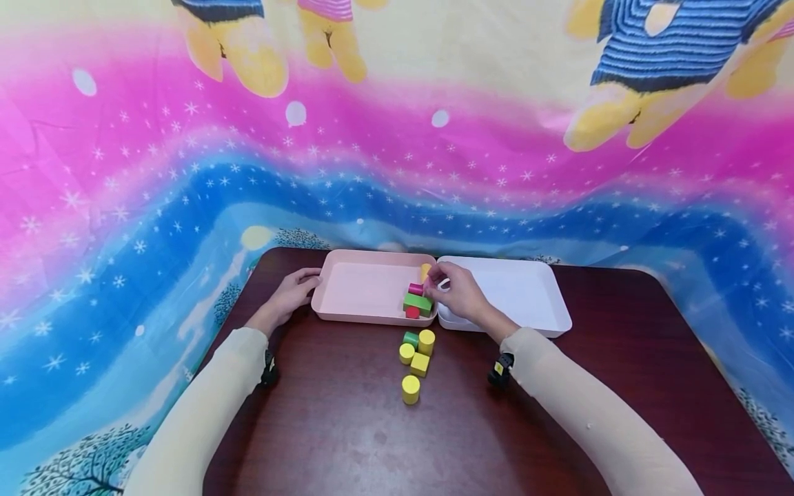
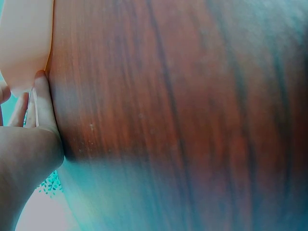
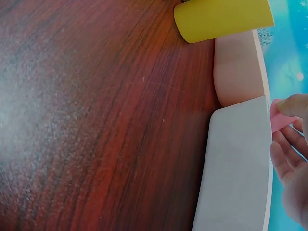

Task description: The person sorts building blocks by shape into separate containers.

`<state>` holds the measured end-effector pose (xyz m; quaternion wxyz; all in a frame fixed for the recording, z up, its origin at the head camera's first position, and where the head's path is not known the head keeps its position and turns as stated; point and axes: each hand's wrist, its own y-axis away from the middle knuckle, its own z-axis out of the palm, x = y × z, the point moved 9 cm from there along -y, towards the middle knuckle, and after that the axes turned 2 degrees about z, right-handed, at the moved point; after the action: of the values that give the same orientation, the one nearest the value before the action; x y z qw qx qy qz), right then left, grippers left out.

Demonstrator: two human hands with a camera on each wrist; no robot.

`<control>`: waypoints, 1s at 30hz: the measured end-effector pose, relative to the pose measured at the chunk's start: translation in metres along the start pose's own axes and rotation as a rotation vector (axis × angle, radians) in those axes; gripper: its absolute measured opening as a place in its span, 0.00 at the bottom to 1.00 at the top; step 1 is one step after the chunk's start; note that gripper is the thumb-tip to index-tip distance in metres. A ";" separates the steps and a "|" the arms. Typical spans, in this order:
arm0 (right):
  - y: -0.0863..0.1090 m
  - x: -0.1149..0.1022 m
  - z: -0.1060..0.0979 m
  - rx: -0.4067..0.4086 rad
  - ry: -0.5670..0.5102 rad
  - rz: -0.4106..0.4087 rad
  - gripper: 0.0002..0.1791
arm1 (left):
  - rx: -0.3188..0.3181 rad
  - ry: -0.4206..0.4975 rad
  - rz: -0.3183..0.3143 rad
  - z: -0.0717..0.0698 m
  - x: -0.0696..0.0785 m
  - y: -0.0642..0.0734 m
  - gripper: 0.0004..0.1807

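My right hand (image 1: 460,291) pinches a pink block (image 3: 279,117) between thumb and fingers, over the right end of the pink tray (image 1: 353,289). Close by in that tray lie a yellow block (image 1: 425,269), a magenta block (image 1: 415,288), a green block (image 1: 417,302) and a red block (image 1: 412,313). At the tray's left end, my left hand (image 1: 294,293) touches the rim with extended fingers. In the left wrist view those fingers (image 2: 43,98) lie against the tray's corner.
A white tray (image 1: 527,293) stands against the pink tray's right side, beneath my right forearm. In front, on the dark wooden table (image 1: 335,413), are a green cylinder (image 1: 410,338), a yellow cube (image 1: 420,364) and several yellow cylinders (image 1: 411,390). A patterned cloth (image 1: 397,138) hangs behind.
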<state>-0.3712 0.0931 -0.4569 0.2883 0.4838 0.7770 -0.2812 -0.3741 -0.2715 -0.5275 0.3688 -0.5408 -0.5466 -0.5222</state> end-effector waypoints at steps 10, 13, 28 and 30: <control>-0.001 -0.002 0.001 0.013 0.000 -0.043 0.13 | 0.004 0.001 -0.001 0.001 0.000 -0.001 0.28; -0.001 -0.002 0.002 0.008 0.000 -0.039 0.15 | 0.004 0.000 0.000 0.001 0.000 -0.001 0.28; 0.004 -0.008 -0.001 -0.010 0.004 -0.030 0.20 | 0.008 -0.004 -0.001 0.000 -0.001 -0.001 0.28; 0.006 -0.011 -0.002 -0.012 0.011 -0.036 0.20 | 0.009 -0.004 -0.003 0.000 -0.001 -0.001 0.28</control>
<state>-0.3621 0.0907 -0.4489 0.2818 0.4695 0.7888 -0.2792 -0.3745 -0.2714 -0.5284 0.3693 -0.5395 -0.5505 -0.5191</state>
